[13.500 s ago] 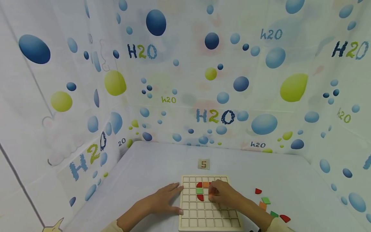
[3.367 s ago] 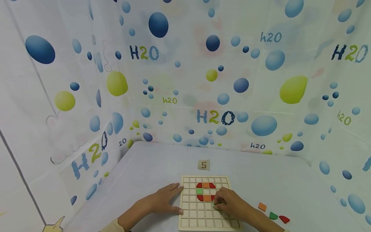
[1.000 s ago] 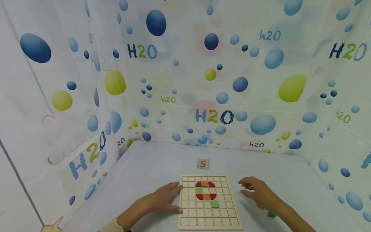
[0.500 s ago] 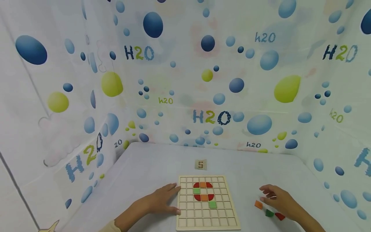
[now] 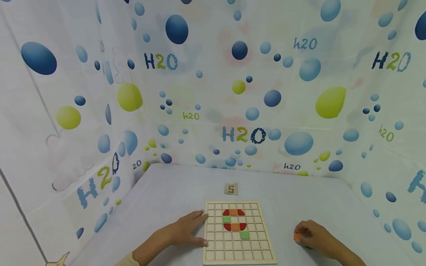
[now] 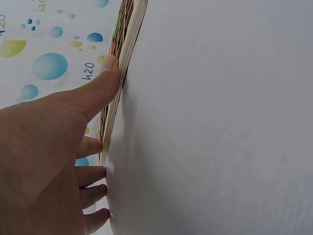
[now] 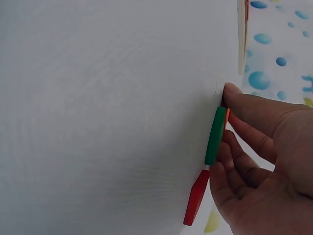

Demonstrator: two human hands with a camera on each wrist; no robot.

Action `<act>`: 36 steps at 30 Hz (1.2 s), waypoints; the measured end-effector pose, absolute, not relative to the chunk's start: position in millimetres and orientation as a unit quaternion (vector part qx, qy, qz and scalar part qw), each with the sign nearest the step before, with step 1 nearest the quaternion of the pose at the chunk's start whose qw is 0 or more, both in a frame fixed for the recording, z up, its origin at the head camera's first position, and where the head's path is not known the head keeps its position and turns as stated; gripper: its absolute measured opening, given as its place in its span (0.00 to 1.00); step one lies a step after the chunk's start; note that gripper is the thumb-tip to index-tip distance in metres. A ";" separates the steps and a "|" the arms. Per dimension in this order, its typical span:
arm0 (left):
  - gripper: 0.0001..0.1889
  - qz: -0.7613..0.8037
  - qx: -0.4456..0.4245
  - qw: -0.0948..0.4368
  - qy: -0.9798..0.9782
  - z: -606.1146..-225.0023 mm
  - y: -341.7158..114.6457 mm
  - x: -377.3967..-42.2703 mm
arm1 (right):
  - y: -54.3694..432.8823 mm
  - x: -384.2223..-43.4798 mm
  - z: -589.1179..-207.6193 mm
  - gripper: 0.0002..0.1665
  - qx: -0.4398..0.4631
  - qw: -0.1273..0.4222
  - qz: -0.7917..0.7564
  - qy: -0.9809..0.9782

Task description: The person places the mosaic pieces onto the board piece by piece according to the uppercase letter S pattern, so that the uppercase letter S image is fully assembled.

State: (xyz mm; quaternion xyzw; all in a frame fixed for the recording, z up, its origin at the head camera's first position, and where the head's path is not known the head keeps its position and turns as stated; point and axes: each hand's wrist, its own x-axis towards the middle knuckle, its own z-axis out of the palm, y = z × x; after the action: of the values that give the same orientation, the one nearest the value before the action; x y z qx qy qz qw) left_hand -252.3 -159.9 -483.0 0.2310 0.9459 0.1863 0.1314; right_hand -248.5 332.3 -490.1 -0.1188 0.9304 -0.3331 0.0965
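Observation:
My left hand (image 5: 189, 229) lies with outstretched fingers against the left edge of a pale wooden grid board (image 5: 233, 255); its thumb reaches over the rim in the left wrist view. On the board, red quarter-round tiles (image 5: 227, 227), orange tiles (image 5: 234, 212) and a green tile (image 5: 226, 219) form a ring. Another green tile (image 5: 244, 235) sits just below it. Right of the board, my right hand (image 5: 316, 236) pinches an orange tile (image 5: 297, 236) at the tabletop. A dark green tile (image 7: 215, 136) and a red tile (image 7: 196, 198) lie beside that hand; the red one is hidden in the head view.
A small card (image 5: 231, 188) with a figure on a grid lies behind the board. The white tabletop (image 5: 179, 184) runs back to a curtain (image 5: 206, 92) printed with bubbles and H2O, which also hangs along both sides.
Earlier, the right hand set tiles on the board, finishing with the lower green one. It then moved right to the loose tiles and now pinches the orange one. The left hand stays put.

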 end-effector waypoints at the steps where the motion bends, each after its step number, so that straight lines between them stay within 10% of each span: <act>1: 0.52 0.186 0.230 0.132 0.946 -482.9 -159.9 -252.3 | 331.8 -248.5 -490.3 0.14 -0.120 0.099 -0.335 0.929; 24: 0.53 0.189 0.233 0.130 0.945 -485.7 -160.7 -253.9 | 341.7 -239.8 -478.3 0.24 -0.062 0.112 -0.291 0.948; 36: 0.52 0.188 0.225 0.135 0.946 -484.2 -159.4 -254.0 | 366.4 -235.8 -486.0 0.11 -0.163 0.153 -0.333 0.916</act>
State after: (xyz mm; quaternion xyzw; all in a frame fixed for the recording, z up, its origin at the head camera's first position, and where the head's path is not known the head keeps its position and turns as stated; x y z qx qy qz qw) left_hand -254.0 -159.4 -484.2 0.2247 0.9465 0.1880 0.1354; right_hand -235.8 366.4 -486.0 -0.1633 0.9160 -0.3331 0.1526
